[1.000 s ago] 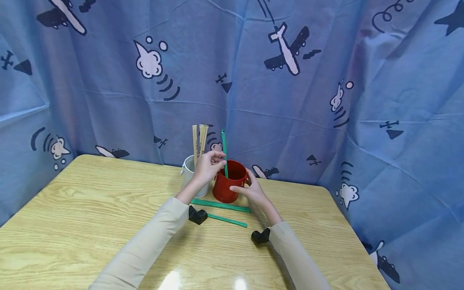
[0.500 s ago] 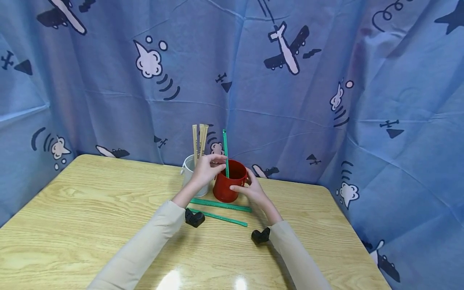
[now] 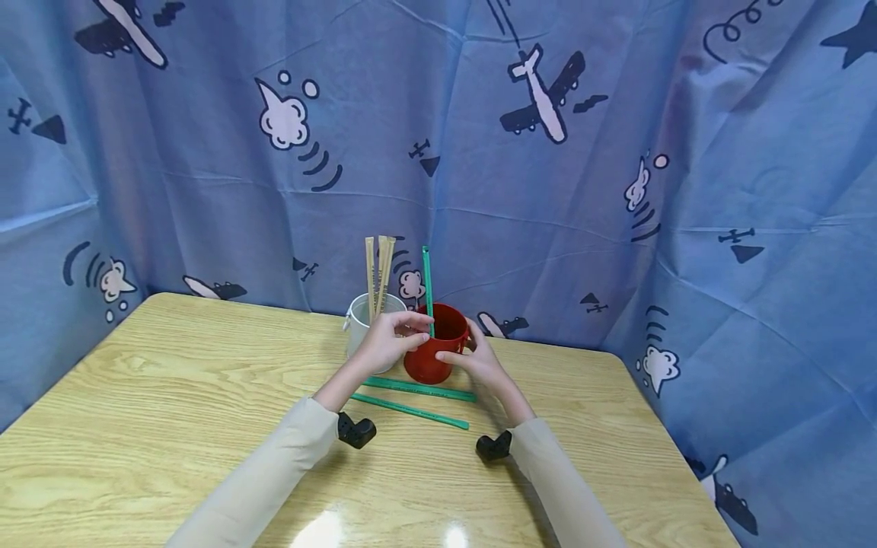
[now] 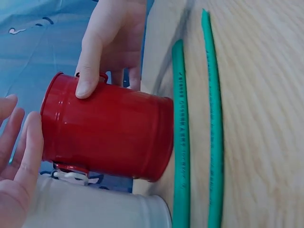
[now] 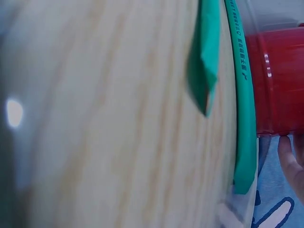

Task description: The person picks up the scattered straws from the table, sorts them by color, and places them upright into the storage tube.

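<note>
A red bucket (image 3: 426,367) stands upright near the table's back edge. My right hand (image 3: 482,364) grips its right side, thumb on the near wall. One green paper-wrapped straw (image 3: 428,280) stands in it, leaning on the rim. Right by that rim is my left hand (image 3: 392,341); the left wrist view shows its fingers (image 4: 33,147) apart, and no straw is visible between them. Two more green wrapped straws lie in front of the bucket: a wider one (image 3: 419,389) behind a thinner one (image 3: 411,409).
Close on the left of the red bucket stands a white bucket (image 3: 359,323), partly hidden by my left hand. Several tan paper-wrapped sticks (image 3: 381,275) rise from it. A blue curtain (image 3: 226,190) hangs behind the wooden table (image 3: 171,396).
My left hand has moved down along the green straw to the red bucket's rim, while the straw has tipped slightly and stays in the bucket. My right hand keeps its place on the bucket.
</note>
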Tool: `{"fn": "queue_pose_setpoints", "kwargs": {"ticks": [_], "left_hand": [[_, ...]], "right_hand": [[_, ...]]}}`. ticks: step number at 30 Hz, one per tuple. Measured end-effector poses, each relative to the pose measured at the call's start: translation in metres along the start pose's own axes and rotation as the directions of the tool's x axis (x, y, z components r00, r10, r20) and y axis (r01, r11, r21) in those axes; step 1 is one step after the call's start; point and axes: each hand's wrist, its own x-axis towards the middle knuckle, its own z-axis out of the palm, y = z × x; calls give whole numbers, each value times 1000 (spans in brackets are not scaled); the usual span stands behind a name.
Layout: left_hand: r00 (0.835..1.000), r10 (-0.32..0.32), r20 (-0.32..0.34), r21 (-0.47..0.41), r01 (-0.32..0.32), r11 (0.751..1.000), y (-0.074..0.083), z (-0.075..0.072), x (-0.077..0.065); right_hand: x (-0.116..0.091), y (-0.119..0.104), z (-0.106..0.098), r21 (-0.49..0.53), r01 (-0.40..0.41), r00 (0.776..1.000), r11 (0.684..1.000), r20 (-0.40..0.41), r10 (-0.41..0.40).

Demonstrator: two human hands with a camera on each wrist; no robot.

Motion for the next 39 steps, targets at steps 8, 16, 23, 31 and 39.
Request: {"fn": "queue_pose_setpoints", "kwargs": {"ticks": [8, 16, 23, 31, 39], "left_hand": [[997, 33, 67, 31, -36, 999, -10, -5, -15], [980, 33, 194, 97, -53, 994, -23, -9, -29], [961, -28, 275, 196, -28, 980, -37, -10, -36], [931, -71, 359, 294, -40, 955, -45, -11, -41], [914, -79, 397, 326, -60, 944, -45, -11, -44]], "right_hand": [[-1, -2, 0, -11, 6, 1000, 1000, -9, -6], [-3, -3, 1, -18, 29, 1000, 999, -12, -29], [-1, -1, 2, -20, 21, 1000, 1000, -17, -21], [14, 31, 0, -1, 28, 998, 1000, -49, -28], [15, 32, 1, 15, 31, 998, 999, -48, -30]]}}
